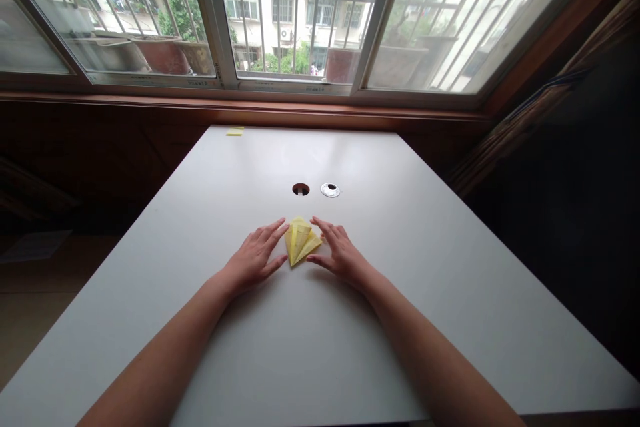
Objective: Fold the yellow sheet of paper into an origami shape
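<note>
A folded piece of yellow paper (300,240) lies on the white table (300,347), creased into fan-like flaps that meet in a point toward me. To its left is my left hand (257,255), fingers apart, with the fingertips at the paper's left edge. My right hand (341,253) is on the other side, thumb and fingers spread around the right flap. Whether the fingertips press on the paper or only rest beside it I cannot tell. Neither hand has closed around it.
Beyond the paper are a round cable hole (301,190) in the tabletop and a silver ring-shaped cover (330,191) beside it. Yellow strips (235,131) lie at the far left table edge. A barred window (300,13) rises behind, and a dark curtain (560,100) hangs at right.
</note>
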### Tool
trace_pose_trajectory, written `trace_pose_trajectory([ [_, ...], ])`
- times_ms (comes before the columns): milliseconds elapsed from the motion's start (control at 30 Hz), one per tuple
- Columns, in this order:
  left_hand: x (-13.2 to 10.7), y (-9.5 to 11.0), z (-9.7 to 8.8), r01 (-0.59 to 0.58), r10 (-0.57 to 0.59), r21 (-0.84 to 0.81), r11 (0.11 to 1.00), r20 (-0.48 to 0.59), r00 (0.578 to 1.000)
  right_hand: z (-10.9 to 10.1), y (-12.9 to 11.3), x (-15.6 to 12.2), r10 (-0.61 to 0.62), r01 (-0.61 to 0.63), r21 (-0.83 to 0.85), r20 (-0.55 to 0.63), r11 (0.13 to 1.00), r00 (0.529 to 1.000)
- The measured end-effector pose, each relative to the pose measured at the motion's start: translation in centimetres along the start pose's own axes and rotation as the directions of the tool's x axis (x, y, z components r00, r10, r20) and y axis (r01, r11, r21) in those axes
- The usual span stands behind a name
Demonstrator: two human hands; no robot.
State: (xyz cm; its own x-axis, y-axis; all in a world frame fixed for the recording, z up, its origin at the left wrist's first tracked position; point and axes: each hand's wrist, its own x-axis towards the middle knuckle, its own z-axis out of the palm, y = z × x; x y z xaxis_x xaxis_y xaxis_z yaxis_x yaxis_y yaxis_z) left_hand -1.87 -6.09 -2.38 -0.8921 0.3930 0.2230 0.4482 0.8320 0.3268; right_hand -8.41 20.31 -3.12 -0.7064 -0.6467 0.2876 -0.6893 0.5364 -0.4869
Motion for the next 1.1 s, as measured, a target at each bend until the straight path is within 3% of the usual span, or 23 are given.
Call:
trace_pose_trajectory([
  [133, 0.1, 0.3, 0.0, -0.046, 0.045, -0.022, 0.999, -0.044, 0.998, 0.0, -0.2, 0.2, -0.023, 0.023, -0.001, -0.005, 1.0, 1.0],
  [500, 0.2, 0.8, -0.4, -0.09, 0.092, -0.07, 0.993, 0.02, 0.996, -0.1, -0.3, 0.3, -0.024, 0.024, 0.017, 0.029, 1.0, 0.999],
  [733, 0.2, 0.9, -0.6, -0.091, 0.096, -0.099, 0.991, 0.053, 0.994, -0.8, -0.5, 0.3, -0.095, 0.092, 0.094, 0.035, 0.991, 0.995],
  [1100, 0.3, 0.1, 0.4, -0.074, 0.069, -0.148, 0.986, -0.036, 0.997, -1.4, -1.0, 0.1, -0.229, 0.22, 0.098, 0.082, 0.97, 0.97],
])
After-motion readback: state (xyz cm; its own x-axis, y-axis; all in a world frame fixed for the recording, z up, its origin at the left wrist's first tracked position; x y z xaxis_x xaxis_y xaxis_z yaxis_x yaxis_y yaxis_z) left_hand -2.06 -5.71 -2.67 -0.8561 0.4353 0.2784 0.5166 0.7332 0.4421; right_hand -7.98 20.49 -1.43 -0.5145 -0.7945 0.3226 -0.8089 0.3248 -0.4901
